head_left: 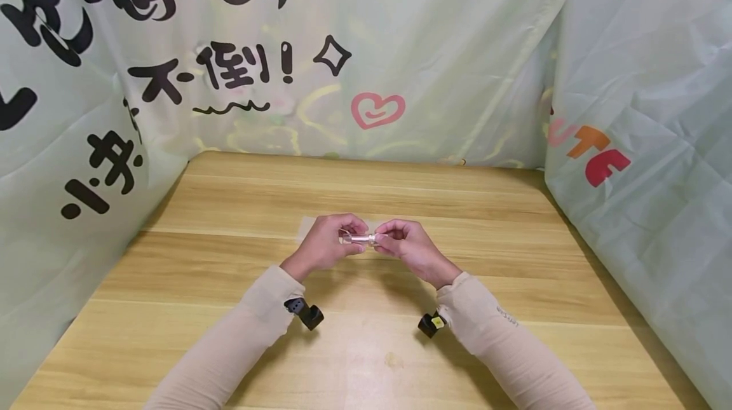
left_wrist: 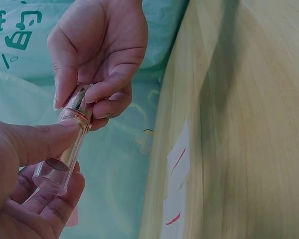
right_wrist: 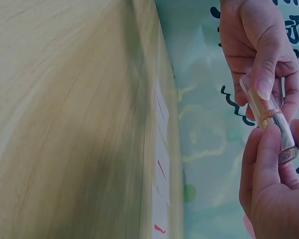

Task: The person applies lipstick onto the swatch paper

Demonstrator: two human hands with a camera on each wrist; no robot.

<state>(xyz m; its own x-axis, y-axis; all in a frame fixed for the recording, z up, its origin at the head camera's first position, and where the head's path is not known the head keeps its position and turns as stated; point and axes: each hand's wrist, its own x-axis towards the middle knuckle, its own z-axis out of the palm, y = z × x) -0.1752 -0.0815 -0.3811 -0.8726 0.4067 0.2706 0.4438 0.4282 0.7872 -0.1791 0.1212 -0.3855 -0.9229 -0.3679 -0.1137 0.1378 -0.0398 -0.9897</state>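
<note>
A lipstick (head_left: 359,239) with a clear cap and a shiny gold-toned base is held level between both hands, above the wooden table. My left hand (head_left: 327,243) grips the clear cap, its thumb lying along one side in the left wrist view. At the other end, my right hand (head_left: 414,250) pinches the metallic base (right_wrist: 285,137) between thumb and fingers. Through the transparent cap (left_wrist: 52,177) a gold inner tube shows. Cap and base meet at a ring between the two hands.
White paper strips (left_wrist: 179,155) with red strokes lie on the table (head_left: 366,346) beyond the hands, partly hidden by them in the head view. Pale cloth (head_left: 457,47) with printed lettering encloses the table at the back and both sides.
</note>
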